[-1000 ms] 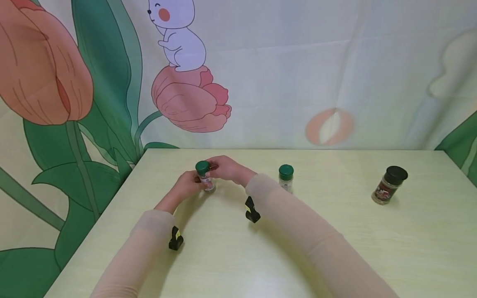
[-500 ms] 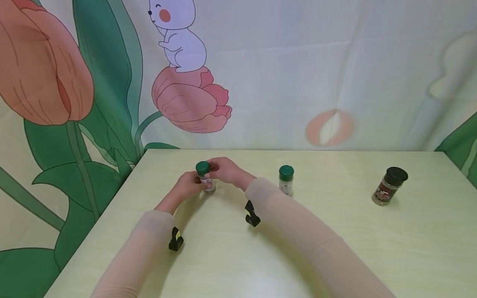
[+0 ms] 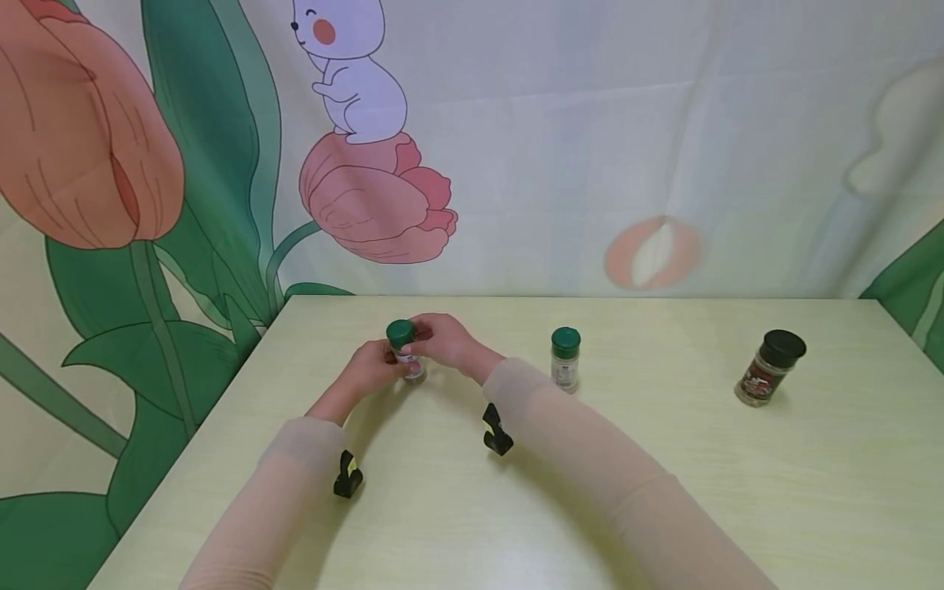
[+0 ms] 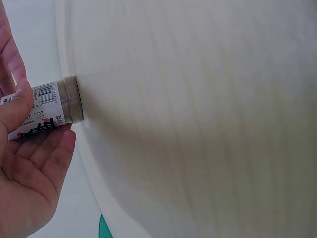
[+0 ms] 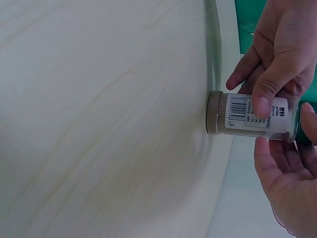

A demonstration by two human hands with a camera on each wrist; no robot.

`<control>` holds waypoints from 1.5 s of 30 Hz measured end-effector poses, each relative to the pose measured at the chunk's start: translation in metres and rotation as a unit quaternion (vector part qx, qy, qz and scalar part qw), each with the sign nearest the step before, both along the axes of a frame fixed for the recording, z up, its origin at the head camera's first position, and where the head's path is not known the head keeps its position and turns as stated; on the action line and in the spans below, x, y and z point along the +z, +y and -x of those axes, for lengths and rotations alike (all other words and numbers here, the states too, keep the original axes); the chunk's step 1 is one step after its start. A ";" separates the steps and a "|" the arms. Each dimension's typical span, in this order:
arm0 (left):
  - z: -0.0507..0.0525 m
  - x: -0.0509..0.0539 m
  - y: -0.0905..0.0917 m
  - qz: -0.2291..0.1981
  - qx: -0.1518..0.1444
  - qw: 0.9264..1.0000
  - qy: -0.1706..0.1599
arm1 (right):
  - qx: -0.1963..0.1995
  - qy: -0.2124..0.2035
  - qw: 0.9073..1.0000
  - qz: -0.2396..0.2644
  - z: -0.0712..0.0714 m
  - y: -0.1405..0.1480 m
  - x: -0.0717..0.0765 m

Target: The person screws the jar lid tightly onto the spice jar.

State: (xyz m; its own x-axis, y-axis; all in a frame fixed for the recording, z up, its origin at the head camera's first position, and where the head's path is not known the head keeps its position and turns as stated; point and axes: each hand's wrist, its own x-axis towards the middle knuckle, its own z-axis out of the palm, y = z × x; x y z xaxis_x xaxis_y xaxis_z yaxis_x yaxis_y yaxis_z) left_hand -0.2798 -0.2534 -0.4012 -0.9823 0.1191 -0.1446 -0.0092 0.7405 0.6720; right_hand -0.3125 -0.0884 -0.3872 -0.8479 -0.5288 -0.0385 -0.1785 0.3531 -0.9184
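Observation:
A clear spice jar [image 3: 410,369] with a green cap [image 3: 401,332] is at the left of the table, its brownish contents seen below a white printed label [image 4: 48,101]. My left hand [image 3: 372,366] grips the jar's body, the thumb lying over the label in both wrist views. From the other side, my right hand [image 3: 447,340] pinches the green cap, its fingers partly hidden in the head view. In the right wrist view the cap's edge shows between the fingers of my right hand [image 5: 290,191]. Whether the jar's base touches the table cannot be told.
A second green-capped jar [image 3: 565,360] stands beyond my right sleeve [image 3: 590,442]. Farther right stands a jar with a black cap and dark label [image 3: 763,381]. The pale table [image 3: 442,508] ends at a printed curtain [image 3: 531,164]. A black camera mount [image 3: 497,430] hangs at the right wrist.
My right forearm and wrist have dropped slightly, uncovering more of the second green-capped jar. My left hand and the jar it holds stay nearly in place.

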 end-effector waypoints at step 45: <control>0.000 -0.002 -0.001 0.005 0.000 1.000 0.006 | -0.060 -0.004 0.997 0.038 -0.005 -0.008 -0.009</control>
State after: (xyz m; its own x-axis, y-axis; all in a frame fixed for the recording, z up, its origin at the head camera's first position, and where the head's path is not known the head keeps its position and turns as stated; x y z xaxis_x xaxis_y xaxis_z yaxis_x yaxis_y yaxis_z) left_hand -0.2800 -0.2546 -0.4033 -0.9841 0.1167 -0.1336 -0.0015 0.7476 0.6642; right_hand -0.3071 -0.0965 -0.3959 -0.9052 -0.4248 -0.0100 -0.1307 0.3009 -0.9446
